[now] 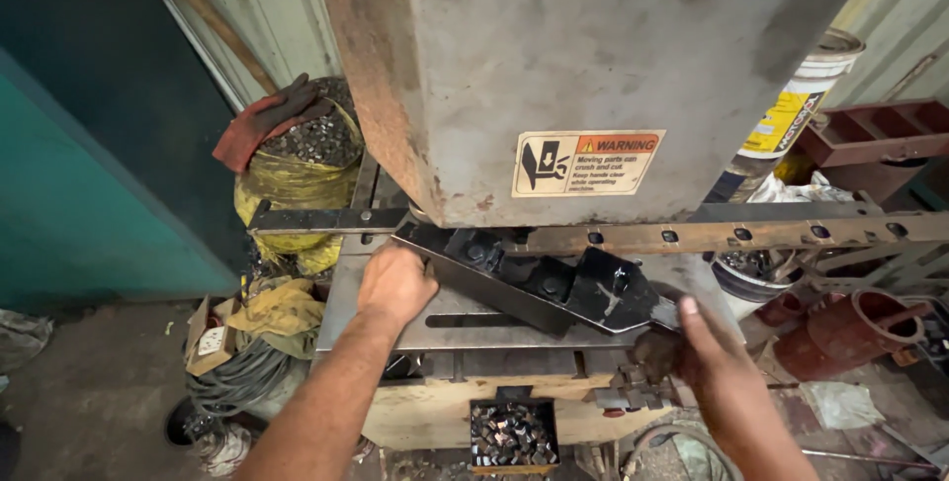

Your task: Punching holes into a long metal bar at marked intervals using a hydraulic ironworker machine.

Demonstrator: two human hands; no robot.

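Observation:
My left hand is closed over the left end of a flat steel bar with a row of punched holes; the bar runs across the grey press machine. Just right of that hand sits the black angled guard on the machine's steel table. My right hand reaches in at the table's right front edge, fingers pressed against the guard's tip and a dark metal piece; what it grips is hard to make out.
A box of small metal offcuts stands below the table front. A yellow sack of scrap pieces with a red glove on top is at the left. Coiled cable, a white bucket and rusty red parts surround the machine.

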